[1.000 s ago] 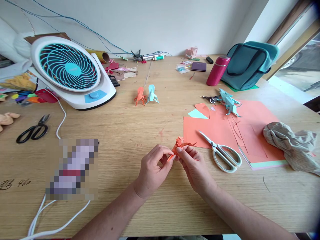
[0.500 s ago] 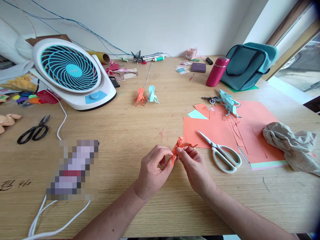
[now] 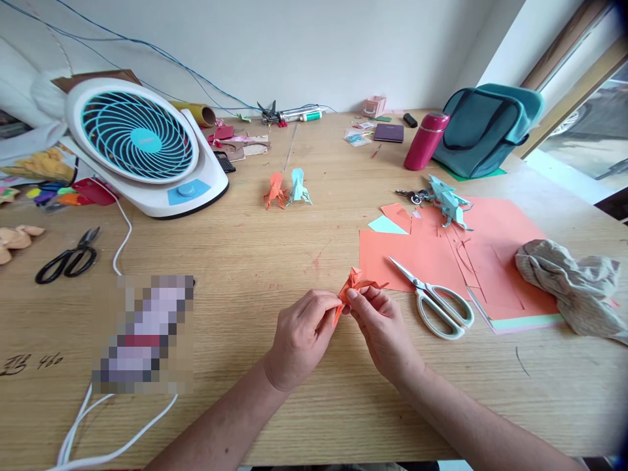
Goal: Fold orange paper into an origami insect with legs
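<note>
An orange origami figure (image 3: pixel 354 280) with thin folded limbs is held between both hands above the front middle of the table. My left hand (image 3: pixel 301 333) pinches its left lower side, fingers pressed together. On its right, my right hand (image 3: pixel 385 327) grips the body with the thumb on top. Fingertips hide part of the folds. White-handled scissors (image 3: pixel 444 311) lie open just right of my right hand, their tips over orange paper sheets (image 3: pixel 397 258). Farther back stand two folded paper figures, an orange one (image 3: pixel 275 188) and a pale blue one (image 3: pixel 297 186).
At left are a white fan (image 3: pixel 142 144), black scissors (image 3: pixel 69 258) and a pixelated patch (image 3: pixel 144 333) with white cables. At right are pale blue origami (image 3: pixel 449 203), keys (image 3: pixel 415 195), a crumpled cloth (image 3: pixel 564 281), a pink bottle (image 3: pixel 426 140) and a teal bag (image 3: pixel 483 131).
The fingers of my left hand have shifted slightly on the orange figure, and its lower orange tip leans a little more to the left. My right hand stays nearly still.
</note>
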The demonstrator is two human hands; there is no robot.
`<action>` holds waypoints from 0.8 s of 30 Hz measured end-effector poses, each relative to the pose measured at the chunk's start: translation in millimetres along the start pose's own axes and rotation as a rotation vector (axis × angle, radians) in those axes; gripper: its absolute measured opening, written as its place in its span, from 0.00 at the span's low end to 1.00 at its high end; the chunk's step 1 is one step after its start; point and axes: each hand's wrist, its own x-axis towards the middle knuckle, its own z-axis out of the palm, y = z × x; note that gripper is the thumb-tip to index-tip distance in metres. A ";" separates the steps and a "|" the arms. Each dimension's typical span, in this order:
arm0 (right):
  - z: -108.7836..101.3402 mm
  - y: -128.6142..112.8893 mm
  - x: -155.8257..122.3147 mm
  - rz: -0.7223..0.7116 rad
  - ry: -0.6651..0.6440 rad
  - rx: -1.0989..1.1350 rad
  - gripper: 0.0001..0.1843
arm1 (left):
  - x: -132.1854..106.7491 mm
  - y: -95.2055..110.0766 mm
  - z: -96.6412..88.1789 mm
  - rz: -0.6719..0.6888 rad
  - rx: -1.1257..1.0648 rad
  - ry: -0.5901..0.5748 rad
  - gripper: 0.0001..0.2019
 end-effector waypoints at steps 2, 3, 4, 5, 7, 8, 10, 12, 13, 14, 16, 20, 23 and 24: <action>0.0 -0.1 0.4 0.000 0.002 0.006 0.16 | 0.2 1.2 0.1 -0.018 -0.017 -0.002 0.11; 0.1 -0.4 0.5 0.000 -0.001 0.008 0.16 | 0.6 2.1 0.3 -0.033 -0.030 -0.001 0.11; 0.3 -0.9 0.7 0.000 -0.006 0.008 0.16 | 1.2 3.0 0.6 -0.051 -0.046 0.002 0.10; 0.5 -1.3 0.8 -0.001 -0.010 0.009 0.16 | 1.9 4.1 1.0 -0.076 -0.068 0.006 0.10; 0.9 -2.1 1.0 -0.001 -0.020 0.012 0.16 | 3.3 6.3 2.1 -0.143 -0.123 0.010 0.09; 1.2 -2.4 1.0 0.002 -0.023 0.018 0.16 | 4.0 7.3 2.8 -0.183 -0.154 0.015 0.09; 1.8 -2.8 1.0 0.010 -0.026 0.037 0.16 | 5.2 9.2 4.0 -0.261 -0.218 0.022 0.08; 2.4 -2.9 0.8 0.019 -0.027 0.057 0.16 | 6.3 10.6 5.1 -0.324 -0.268 0.034 0.08; 2.6 -3.0 0.7 0.022 -0.029 0.063 0.16 | 6.8 11.1 5.6 -0.355 -0.292 0.040 0.08; 2.8 -3.1 0.6 0.025 -0.031 0.066 0.15 | 7.2 11.6 6.0 -0.386 -0.317 0.044 0.08; 2.9 -3.3 0.5 0.024 -0.039 0.063 0.14 | 8.0 12.1 6.6 -0.453 -0.376 0.051 0.08; 2.5 -3.6 0.6 0.018 -0.049 0.040 0.14 | 8.3 12.5 8.4 -0.574 -0.469 0.069 0.07; 2.0 -3.1 1.0 0.035 -0.045 0.034 0.15 | 7.9 13.0 9.9 -0.639 -0.534 0.091 0.06; 1.8 -2.8 1.3 0.042 -0.041 0.037 0.15 | 8.0 13.3 10.2 -0.658 -0.558 0.094 0.06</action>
